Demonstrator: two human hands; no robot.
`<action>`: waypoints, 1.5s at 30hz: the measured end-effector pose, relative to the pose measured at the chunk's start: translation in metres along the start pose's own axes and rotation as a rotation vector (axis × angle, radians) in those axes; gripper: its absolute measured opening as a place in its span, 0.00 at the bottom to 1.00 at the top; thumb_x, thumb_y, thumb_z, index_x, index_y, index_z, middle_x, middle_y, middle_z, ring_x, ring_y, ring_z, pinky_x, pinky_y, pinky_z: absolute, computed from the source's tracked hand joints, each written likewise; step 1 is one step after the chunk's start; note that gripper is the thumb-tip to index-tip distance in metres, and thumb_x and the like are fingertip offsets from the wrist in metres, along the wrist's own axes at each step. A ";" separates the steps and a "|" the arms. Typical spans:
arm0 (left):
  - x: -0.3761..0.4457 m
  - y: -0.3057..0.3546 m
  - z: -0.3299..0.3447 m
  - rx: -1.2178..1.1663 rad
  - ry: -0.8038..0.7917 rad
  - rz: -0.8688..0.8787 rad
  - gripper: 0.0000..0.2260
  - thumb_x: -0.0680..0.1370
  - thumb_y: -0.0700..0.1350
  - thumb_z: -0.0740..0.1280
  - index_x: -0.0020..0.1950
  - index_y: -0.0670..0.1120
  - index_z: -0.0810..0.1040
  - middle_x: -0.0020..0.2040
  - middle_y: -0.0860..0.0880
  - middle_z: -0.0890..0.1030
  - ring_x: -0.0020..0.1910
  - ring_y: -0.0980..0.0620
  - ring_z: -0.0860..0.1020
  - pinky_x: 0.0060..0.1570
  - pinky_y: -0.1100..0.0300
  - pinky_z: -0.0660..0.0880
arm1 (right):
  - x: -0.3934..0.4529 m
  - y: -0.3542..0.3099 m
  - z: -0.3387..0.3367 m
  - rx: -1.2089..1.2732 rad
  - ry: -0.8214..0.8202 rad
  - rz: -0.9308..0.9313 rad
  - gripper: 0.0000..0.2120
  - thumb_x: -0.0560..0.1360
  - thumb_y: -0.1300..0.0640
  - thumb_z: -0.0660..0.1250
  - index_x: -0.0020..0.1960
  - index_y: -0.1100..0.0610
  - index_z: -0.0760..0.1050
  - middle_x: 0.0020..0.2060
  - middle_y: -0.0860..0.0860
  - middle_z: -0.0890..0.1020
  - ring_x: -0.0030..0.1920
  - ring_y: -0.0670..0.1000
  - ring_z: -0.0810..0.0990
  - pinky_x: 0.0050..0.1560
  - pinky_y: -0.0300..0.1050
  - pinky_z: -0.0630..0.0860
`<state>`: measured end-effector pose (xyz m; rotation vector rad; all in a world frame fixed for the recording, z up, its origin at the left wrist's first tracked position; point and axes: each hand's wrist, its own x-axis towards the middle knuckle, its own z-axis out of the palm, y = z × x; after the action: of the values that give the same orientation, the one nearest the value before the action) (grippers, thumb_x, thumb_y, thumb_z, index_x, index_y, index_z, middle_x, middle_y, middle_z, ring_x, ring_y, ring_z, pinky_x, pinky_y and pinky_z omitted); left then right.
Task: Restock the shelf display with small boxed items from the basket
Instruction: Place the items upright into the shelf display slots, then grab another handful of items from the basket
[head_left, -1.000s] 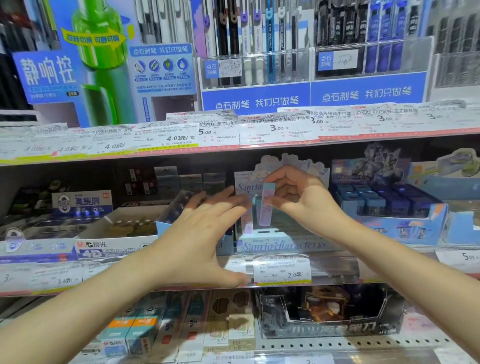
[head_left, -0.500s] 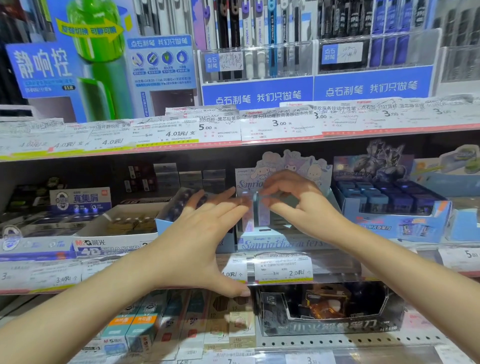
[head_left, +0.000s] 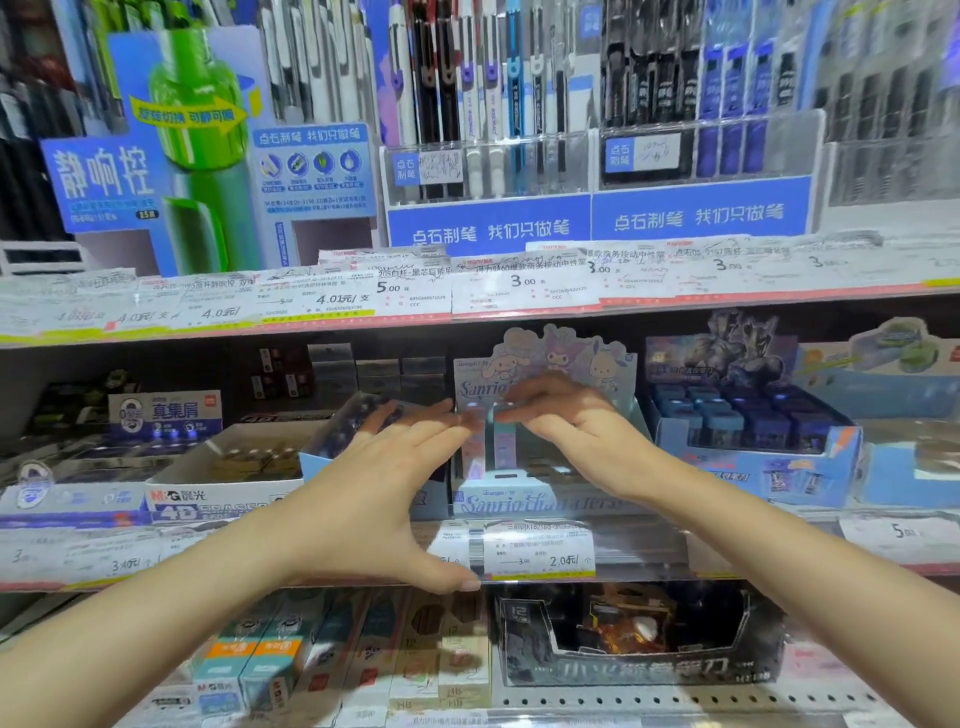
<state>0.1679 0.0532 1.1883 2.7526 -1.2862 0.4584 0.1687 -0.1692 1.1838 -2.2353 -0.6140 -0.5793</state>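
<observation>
Small boxed items (head_left: 477, 446) stand upright at frame centre, inside the Sanrio display tray (head_left: 524, 501) on the middle shelf. A second ago the right hand (head_left: 576, 431) pinched one box above the tray; now the box is seated, so this placement looks finished. Both hands flank the boxes with straight fingers; left hand (head_left: 374, 488) steadies. Blue box tray (head_left: 753, 457) sits right, eraser carton (head_left: 218, 493) left. Basket not visible.

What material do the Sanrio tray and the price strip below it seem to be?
Sanrio tray: probably printed cardboard, matte; its die-cut backboard looks thin and flat. Price strip: seemingly clear glossy plastic over paper labels; it shows glare, and print reads through it.
</observation>
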 end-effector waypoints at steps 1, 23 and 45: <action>0.002 0.001 -0.001 -0.027 0.014 -0.002 0.49 0.59 0.73 0.64 0.75 0.54 0.54 0.68 0.61 0.62 0.68 0.58 0.61 0.65 0.61 0.58 | -0.003 0.000 -0.004 0.022 -0.037 0.008 0.17 0.74 0.54 0.56 0.55 0.56 0.80 0.54 0.48 0.77 0.57 0.45 0.72 0.59 0.29 0.64; -0.075 0.117 0.082 -0.444 0.308 -0.276 0.16 0.70 0.58 0.62 0.45 0.47 0.78 0.28 0.55 0.77 0.31 0.53 0.76 0.33 0.64 0.70 | -0.181 0.006 0.013 0.433 -0.150 0.186 0.11 0.69 0.50 0.65 0.49 0.51 0.74 0.31 0.54 0.76 0.31 0.52 0.70 0.35 0.44 0.69; -0.260 0.121 0.457 -0.802 -0.495 -0.593 0.15 0.72 0.46 0.71 0.32 0.55 0.66 0.25 0.54 0.67 0.25 0.59 0.65 0.27 0.64 0.60 | -0.470 0.154 0.300 0.307 -0.457 0.993 0.04 0.74 0.59 0.64 0.42 0.56 0.77 0.34 0.50 0.80 0.33 0.44 0.79 0.39 0.45 0.80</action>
<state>0.0275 0.0819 0.6679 2.3718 -0.4436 -0.6664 -0.0453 -0.1579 0.6465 -2.0434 0.2311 0.4995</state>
